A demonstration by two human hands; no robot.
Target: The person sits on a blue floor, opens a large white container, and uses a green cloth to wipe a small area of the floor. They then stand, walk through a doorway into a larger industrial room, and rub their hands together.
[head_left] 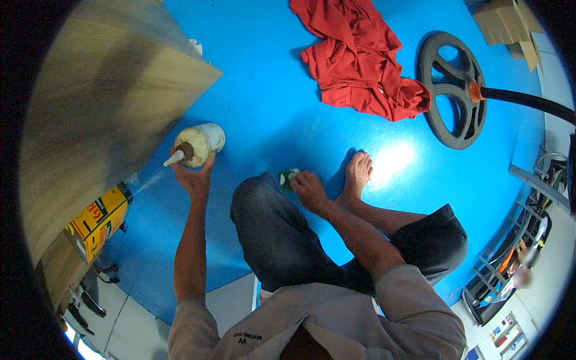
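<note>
The right hand (309, 189) is covering most of a green sponge (285, 178), leaving only one corner showing. The black hose (528, 100) is running out of view at the right rim, and the cardboard (510, 27) is getting cut off at the top edge. The fine spray off the bottle's nozzle (174, 159) is blurring too faintly to trace.

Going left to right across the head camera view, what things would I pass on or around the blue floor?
Yellow box → spray bottle in the left hand → green sponge under the right hand → bare foot → black round fan guard → cardboard pieces at the far right.
</note>
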